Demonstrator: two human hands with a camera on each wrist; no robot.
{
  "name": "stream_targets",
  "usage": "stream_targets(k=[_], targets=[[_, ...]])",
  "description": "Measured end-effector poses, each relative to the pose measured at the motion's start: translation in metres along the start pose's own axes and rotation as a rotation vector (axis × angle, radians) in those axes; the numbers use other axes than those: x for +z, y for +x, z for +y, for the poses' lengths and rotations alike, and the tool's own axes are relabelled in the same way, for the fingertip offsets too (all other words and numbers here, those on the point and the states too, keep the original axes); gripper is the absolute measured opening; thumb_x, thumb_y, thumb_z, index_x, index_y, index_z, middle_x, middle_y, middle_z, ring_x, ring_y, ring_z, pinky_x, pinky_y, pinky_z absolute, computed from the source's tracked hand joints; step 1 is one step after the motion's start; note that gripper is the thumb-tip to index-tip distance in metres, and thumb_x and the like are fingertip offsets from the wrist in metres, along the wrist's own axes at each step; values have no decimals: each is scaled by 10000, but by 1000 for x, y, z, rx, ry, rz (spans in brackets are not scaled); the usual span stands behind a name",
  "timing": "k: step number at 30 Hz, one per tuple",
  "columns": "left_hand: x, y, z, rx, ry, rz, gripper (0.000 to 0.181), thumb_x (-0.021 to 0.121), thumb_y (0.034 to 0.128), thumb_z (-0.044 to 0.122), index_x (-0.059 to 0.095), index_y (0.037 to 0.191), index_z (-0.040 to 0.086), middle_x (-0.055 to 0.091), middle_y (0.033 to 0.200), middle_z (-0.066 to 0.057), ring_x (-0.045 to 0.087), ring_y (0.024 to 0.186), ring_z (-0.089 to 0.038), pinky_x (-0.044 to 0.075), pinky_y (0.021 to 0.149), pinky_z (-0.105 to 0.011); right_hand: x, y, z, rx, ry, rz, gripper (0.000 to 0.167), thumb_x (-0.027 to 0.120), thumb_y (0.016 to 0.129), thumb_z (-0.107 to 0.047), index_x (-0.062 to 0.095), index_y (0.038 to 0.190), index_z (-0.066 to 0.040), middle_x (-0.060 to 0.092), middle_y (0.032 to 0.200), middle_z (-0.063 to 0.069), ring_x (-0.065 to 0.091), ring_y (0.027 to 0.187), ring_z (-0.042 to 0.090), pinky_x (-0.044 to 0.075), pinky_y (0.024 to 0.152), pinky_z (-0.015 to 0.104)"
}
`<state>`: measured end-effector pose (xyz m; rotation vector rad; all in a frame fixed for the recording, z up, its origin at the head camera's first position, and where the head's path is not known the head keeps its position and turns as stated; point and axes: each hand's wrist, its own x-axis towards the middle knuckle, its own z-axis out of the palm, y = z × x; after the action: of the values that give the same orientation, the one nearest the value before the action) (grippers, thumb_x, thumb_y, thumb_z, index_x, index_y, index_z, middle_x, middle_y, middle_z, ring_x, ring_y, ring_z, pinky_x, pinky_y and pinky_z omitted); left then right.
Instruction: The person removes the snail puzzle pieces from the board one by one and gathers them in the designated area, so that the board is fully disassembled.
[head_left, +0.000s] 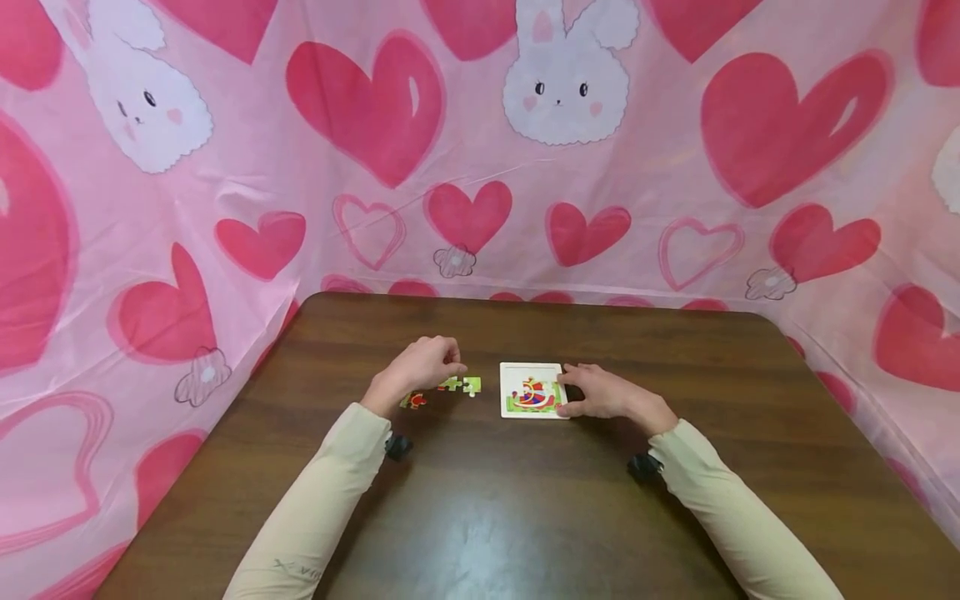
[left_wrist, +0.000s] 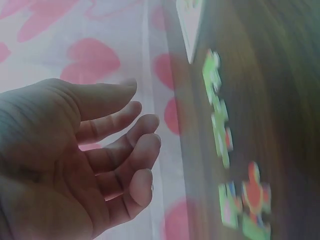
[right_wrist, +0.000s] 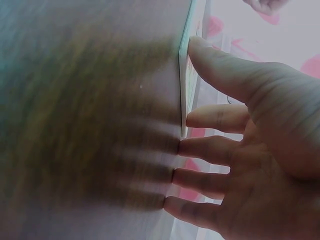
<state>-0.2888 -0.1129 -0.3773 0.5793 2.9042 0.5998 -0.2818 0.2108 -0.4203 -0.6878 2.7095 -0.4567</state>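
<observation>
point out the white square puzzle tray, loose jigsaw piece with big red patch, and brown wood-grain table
White square puzzle tray [head_left: 517, 375]: head view, bare upper part inside rim.
Loose jigsaw piece [left_wrist: 255, 195]: left wrist view, red patch.
Brown wood-grain table [head_left: 480, 492]: head view, bare near part.

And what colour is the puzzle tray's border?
The puzzle tray's border is white, clearest in the head view.

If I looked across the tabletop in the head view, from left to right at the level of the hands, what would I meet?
Left hand → rightmost loose green puzzle piece → white puzzle tray → right hand.
</observation>
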Motion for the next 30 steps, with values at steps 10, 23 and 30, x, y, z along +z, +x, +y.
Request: stream_targets(k=[10, 23, 30], targets=[[23, 26, 34, 64, -19, -7, 152, 691, 909, 279, 631, 904, 139, 617, 753, 1, 560, 641, -146, 436, 599, -280, -1, -1, 2, 0, 11, -6, 673, 722, 861, -425, 529, 1394, -62, 336, 1555, 235, 301, 1415, 464, 296, 1106, 628], [66, 53, 70, 114, 117, -84, 362, 675, 901, 304, 635, 1190, 89, 659, 1149, -76, 592, 1106, -213, 483, 967, -373, -5, 4, 4, -25, -18, -12, 681, 701, 874, -447, 532, 1385, -29, 344, 1538, 267, 316, 1406, 483, 290, 1112, 620], [75, 57, 79, 45, 158, -107, 275, 700, 876, 303, 659, 1076, 119, 658, 1052, -32, 600, 986, -189, 515, 844, -374, -4, 5, 4, -39, -21, -8, 673, 704, 876, -433, 533, 1380, -21, 347, 1530, 281, 321, 1398, 495, 295, 1109, 619]])
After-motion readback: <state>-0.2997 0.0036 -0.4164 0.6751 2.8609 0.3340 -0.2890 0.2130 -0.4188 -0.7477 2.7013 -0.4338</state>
